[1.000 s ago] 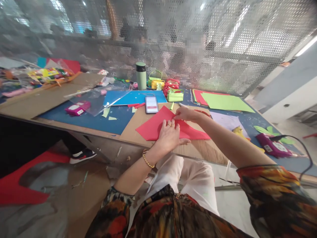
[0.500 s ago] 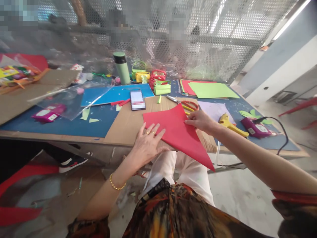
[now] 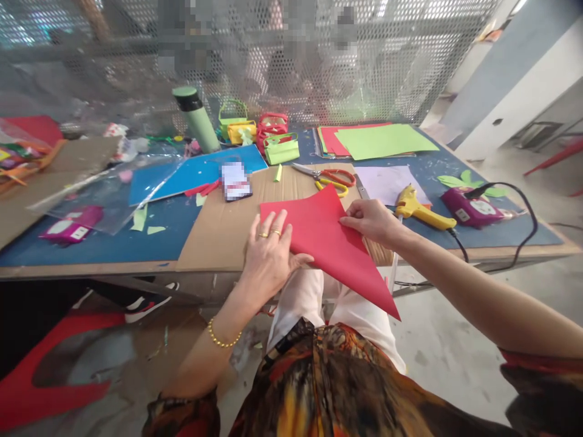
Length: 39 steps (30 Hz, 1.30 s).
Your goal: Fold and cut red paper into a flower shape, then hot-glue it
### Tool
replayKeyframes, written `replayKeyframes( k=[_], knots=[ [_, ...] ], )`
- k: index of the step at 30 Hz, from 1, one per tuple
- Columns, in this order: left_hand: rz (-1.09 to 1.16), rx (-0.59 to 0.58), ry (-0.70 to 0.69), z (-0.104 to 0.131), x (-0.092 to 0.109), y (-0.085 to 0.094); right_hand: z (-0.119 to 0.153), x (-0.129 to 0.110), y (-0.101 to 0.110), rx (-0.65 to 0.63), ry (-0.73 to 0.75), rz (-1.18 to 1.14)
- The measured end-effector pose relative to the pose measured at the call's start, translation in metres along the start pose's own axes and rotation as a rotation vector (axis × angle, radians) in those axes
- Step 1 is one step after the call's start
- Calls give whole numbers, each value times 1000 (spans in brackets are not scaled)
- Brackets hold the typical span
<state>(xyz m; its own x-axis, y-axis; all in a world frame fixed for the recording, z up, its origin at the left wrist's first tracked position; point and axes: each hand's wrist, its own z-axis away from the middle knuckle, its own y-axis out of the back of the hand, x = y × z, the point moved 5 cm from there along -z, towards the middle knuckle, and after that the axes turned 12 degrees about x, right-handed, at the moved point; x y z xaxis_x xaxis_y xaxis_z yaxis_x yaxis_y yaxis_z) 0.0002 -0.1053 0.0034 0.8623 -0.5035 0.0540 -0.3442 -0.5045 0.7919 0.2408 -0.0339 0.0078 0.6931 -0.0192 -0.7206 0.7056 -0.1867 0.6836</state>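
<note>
A: What's lying nearest?
B: The red sheet (image 3: 325, 233). Its pointed corner is hanging past the near edge of the table (image 3: 155, 265), above the white trousers (image 3: 298, 303); the rest is lying over the cardboard (image 3: 218, 233).

A: And the hands?
B: The left hand (image 3: 268, 252) is pressing on the sheet's left part, fingers slightly apart, thumb stretching away along the near border. The right hand (image 3: 364, 221) is clamping the right border between thumb and forefinger; its other fingers are curling out of sight.

A: What's sitting beyond?
B: Toward the right end, a yellow glue gun (image 3: 421, 209) is resting near the table's near edge, beside a purple socket block (image 3: 473, 206). Scissors (image 3: 325, 175) with orange handles are lying past the sheet, which is partly covering a yellow handle (image 3: 334, 187); I can't tell whether that belongs to a second pair.

A: The phone (image 3: 235, 181)?
B: It's lying left of them, screen blurred.

A: Farther?
B: Small paper baskets (image 3: 281, 149) are crowding together near the far edge, partly hiding one another. A green bottle (image 3: 198, 121) is standing left of them, looking tilted. Behind the mesh (image 3: 319, 79), shapes are blurring beyond recognition.
</note>
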Motion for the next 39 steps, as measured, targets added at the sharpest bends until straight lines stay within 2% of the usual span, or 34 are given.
replayKeyframes(
  k=[3,6,15,19,23,25,27,29,31,35,39],
  knots=[
    [37,-30,-30,-7,20,-6,1,-1,1,-10,31,43],
    [73,-51,-66,-5,30,-9,2,-3,2,-17,39,48],
    [125,-5,-22,6,26,-8,6,-1,0,-139,-102,-69],
    [250,65,163,1,6,-4,6,6,0,-68,-81,-259],
    [306,282,493,-2,-39,-5,7,8,1,-23,-12,-600],
    [514,367,648,-4,-59,-6,8,7,3,0,10,-731],
    [821,354,745,-9,-69,-7,10,4,5,20,21,-820],
    [1069,271,807,-16,-68,-4,12,1,7,19,17,-896],
    [1193,201,861,-20,-64,4,15,-1,8,13,0,-966],
    [1204,202,924,-26,-58,19,21,-1,9,-16,-68,-1036],
    [1172,168,915,-29,-54,22,26,2,11,-8,-114,-1050]
  ],
)
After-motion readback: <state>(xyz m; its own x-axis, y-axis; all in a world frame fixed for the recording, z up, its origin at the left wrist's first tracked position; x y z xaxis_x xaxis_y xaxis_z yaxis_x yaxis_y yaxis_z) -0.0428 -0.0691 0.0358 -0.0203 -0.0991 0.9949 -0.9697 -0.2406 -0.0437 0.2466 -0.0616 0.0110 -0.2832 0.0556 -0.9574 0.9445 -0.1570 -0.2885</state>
